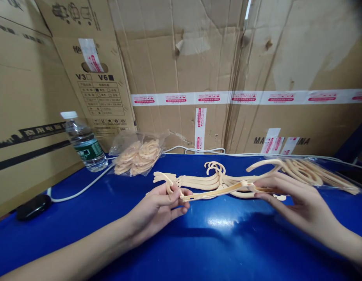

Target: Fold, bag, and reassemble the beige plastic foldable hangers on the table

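Hanger (216, 192) is held above the near part of the desk (227, 249), stretched between both hands, in front of the stack (201, 182). Its left end is pinched by the thumb and fingers of the left hand (161, 208); a curved piece (169, 188) is seen at the same fingertips, but whether it is joined to the bar cannot be told. The other side is gripped by the right hand (304, 197), thumb below, fingers above, next to the hook (268, 164). Much of that part is hidden by the hand.

Handling, judged by look: light, probably moulded plastic. Thin bar, fairly stiff along its length, some bend or twist to be expected if loaded sideways. Surface looks smooth, so mild slip is possible; a light pinch should be enough. Weak spots are likely to be the slender hook and the narrow section by the right fingers; a joint there is suspected, not confirmed. Best hold: the broad face of the bar, or the thick part at the hook's root. The hook tip is better left unloaded, and prying at the thin end is best avoided.
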Demonstrator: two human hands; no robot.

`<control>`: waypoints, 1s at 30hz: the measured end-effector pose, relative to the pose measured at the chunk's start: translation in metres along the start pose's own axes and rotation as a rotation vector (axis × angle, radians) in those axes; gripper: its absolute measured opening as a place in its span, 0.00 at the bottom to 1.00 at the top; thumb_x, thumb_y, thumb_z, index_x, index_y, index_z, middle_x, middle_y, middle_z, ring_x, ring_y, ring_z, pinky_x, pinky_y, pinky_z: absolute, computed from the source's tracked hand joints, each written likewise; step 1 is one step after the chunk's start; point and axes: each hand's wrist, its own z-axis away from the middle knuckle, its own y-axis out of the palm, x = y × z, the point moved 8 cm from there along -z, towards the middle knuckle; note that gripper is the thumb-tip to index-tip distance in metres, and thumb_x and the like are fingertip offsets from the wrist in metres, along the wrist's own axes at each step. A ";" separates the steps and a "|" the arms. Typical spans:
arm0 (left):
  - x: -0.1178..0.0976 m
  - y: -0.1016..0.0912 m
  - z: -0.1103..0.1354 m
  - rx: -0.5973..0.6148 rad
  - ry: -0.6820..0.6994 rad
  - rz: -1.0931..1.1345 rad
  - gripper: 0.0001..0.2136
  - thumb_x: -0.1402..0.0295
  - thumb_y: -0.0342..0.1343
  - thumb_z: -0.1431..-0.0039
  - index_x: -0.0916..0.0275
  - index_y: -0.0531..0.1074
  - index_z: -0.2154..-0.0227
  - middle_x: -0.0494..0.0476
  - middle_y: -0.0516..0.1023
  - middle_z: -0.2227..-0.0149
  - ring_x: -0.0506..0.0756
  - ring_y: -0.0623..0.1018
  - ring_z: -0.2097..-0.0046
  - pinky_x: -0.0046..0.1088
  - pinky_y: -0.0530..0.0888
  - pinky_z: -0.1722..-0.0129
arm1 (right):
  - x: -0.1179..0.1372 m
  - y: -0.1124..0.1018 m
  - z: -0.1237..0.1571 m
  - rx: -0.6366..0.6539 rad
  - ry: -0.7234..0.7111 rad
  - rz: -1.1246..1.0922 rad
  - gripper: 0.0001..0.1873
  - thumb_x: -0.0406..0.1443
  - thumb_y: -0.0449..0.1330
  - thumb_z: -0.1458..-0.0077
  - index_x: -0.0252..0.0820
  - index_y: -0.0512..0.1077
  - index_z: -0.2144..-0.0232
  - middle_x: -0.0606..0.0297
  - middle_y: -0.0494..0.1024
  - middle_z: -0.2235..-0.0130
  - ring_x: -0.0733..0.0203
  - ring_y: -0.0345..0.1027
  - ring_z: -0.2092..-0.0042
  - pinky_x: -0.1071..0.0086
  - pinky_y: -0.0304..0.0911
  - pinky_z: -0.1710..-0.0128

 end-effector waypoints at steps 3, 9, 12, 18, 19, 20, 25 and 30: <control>0.000 -0.002 0.000 0.004 0.001 -0.017 0.12 0.71 0.75 0.58 0.67 0.77 0.73 0.57 0.78 0.66 0.52 0.78 0.66 0.27 0.74 0.62 | -0.001 0.001 0.001 -0.002 0.006 -0.001 0.07 0.35 0.59 0.40 0.50 0.73 0.59 0.63 0.80 0.63 0.55 0.75 0.62 0.64 0.70 0.65; -0.001 0.000 0.000 0.033 -0.001 -0.062 0.14 0.68 0.75 0.58 0.69 0.79 0.70 0.55 0.76 0.71 0.51 0.76 0.66 0.26 0.73 0.62 | 0.004 -0.001 0.000 -0.017 -0.036 0.027 0.08 0.34 0.58 0.40 0.51 0.73 0.58 0.64 0.79 0.64 0.56 0.75 0.63 0.65 0.70 0.66; 0.000 0.002 0.000 0.038 -0.005 -0.071 0.14 0.68 0.75 0.59 0.69 0.79 0.71 0.55 0.76 0.72 0.51 0.76 0.67 0.26 0.73 0.62 | 0.007 -0.002 0.001 -0.026 -0.054 0.038 0.09 0.34 0.58 0.40 0.52 0.72 0.58 0.63 0.79 0.64 0.55 0.75 0.63 0.63 0.71 0.66; -0.001 -0.007 -0.003 -0.015 0.053 -0.123 0.14 0.69 0.76 0.63 0.66 0.76 0.78 0.54 0.76 0.72 0.49 0.75 0.70 0.24 0.70 0.66 | 0.013 -0.003 0.005 -0.076 -0.070 0.045 0.08 0.34 0.60 0.42 0.54 0.74 0.61 0.62 0.80 0.66 0.52 0.76 0.64 0.61 0.71 0.68; -0.002 -0.009 -0.003 -0.026 0.067 -0.131 0.14 0.68 0.76 0.63 0.66 0.75 0.79 0.53 0.76 0.73 0.49 0.74 0.71 0.25 0.70 0.67 | 0.016 -0.002 0.004 -0.071 -0.078 0.031 0.09 0.34 0.60 0.42 0.54 0.74 0.61 0.62 0.80 0.66 0.51 0.76 0.64 0.61 0.72 0.67; -0.002 -0.011 -0.004 -0.040 0.083 -0.138 0.15 0.68 0.76 0.63 0.66 0.74 0.79 0.53 0.76 0.73 0.49 0.74 0.72 0.25 0.70 0.67 | 0.019 0.000 0.004 -0.060 -0.088 0.016 0.10 0.33 0.60 0.42 0.55 0.74 0.60 0.62 0.80 0.65 0.51 0.76 0.63 0.62 0.72 0.67; -0.003 -0.019 -0.005 -0.124 0.127 -0.171 0.17 0.71 0.74 0.65 0.64 0.68 0.80 0.52 0.76 0.76 0.50 0.73 0.74 0.25 0.68 0.71 | 0.033 0.006 0.001 0.006 -0.113 -0.045 0.14 0.31 0.58 0.41 0.57 0.73 0.57 0.65 0.79 0.67 0.57 0.75 0.67 0.67 0.71 0.70; -0.007 -0.017 -0.004 -0.155 0.193 -0.199 0.17 0.72 0.73 0.67 0.64 0.66 0.81 0.50 0.74 0.79 0.48 0.72 0.76 0.23 0.66 0.74 | 0.034 0.006 0.003 -0.005 -0.085 -0.049 0.12 0.32 0.59 0.42 0.55 0.74 0.59 0.64 0.80 0.66 0.56 0.76 0.67 0.67 0.72 0.70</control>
